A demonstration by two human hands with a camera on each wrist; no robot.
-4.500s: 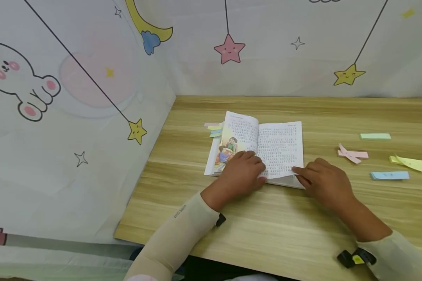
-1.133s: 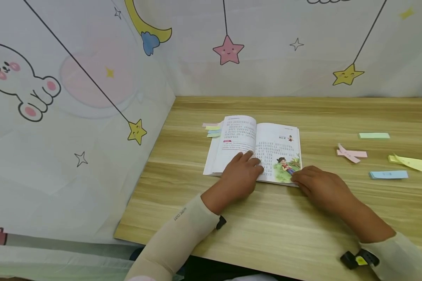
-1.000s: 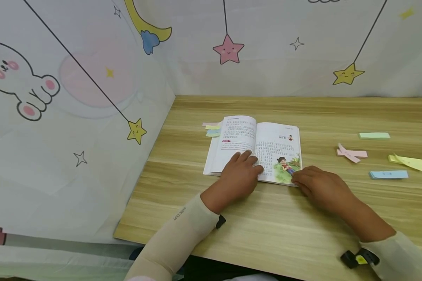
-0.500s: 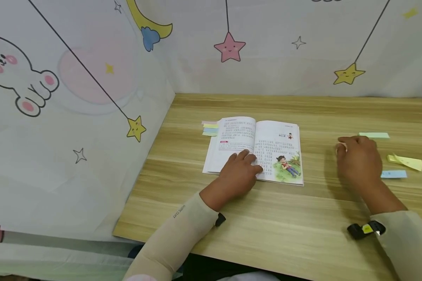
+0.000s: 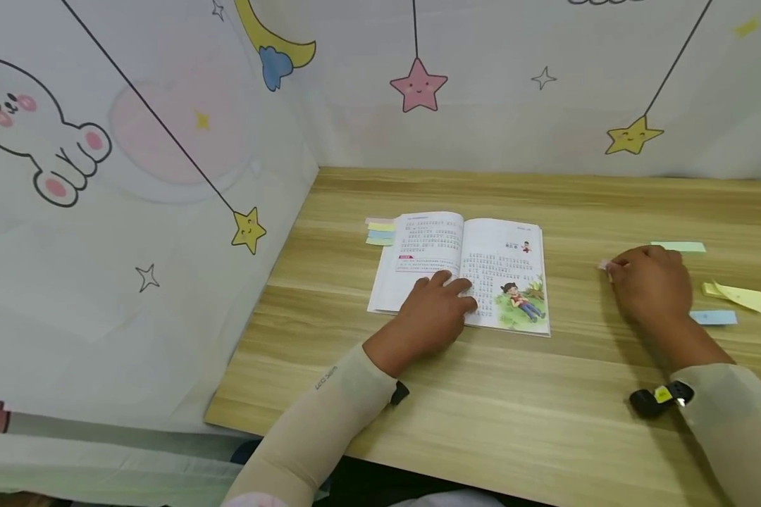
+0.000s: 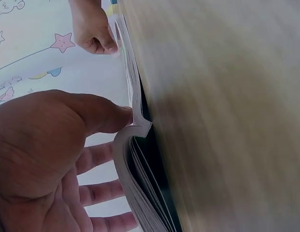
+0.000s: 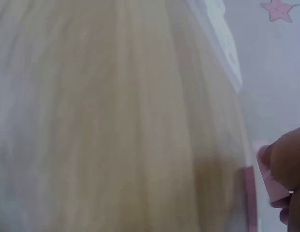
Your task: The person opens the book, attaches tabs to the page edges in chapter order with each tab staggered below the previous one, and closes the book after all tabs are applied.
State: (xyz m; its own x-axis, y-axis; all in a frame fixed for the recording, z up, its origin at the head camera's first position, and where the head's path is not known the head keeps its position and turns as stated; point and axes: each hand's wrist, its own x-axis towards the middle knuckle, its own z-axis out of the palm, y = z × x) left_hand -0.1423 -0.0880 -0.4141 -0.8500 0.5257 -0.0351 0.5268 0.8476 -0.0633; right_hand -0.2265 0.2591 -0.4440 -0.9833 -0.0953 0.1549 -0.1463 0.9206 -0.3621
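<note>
An open book [image 5: 491, 243] lies on the wooden table, its right page printed with a picture of a child on grass. My left hand [image 5: 428, 313] rests across the lower middle of the pages with fingers spread; the left wrist view shows the thumb [image 6: 109, 116] at the fold. To the right, my right hand [image 5: 653, 289] pinches a pink sticky strip [image 7: 272, 186] between thumb and fingers. Below that hand, in the right wrist view, a stack of pink sticky strips [image 7: 250, 198] lies on the table, hidden by the hand in the head view.
Several coloured index tabs [image 5: 380, 231] stick out from the book's left edge. Around my right hand lie green [image 5: 678, 246], yellow [image 5: 735, 296] and blue sticky strips [image 5: 713, 318]. A cartoon-printed curtain [image 5: 482, 134] borders the table at the back and left.
Earlier a page was turned, showing the child picture. My right hand then left the book's corner, moved right to the pink strips and now holds one. My left hand stays on the book.
</note>
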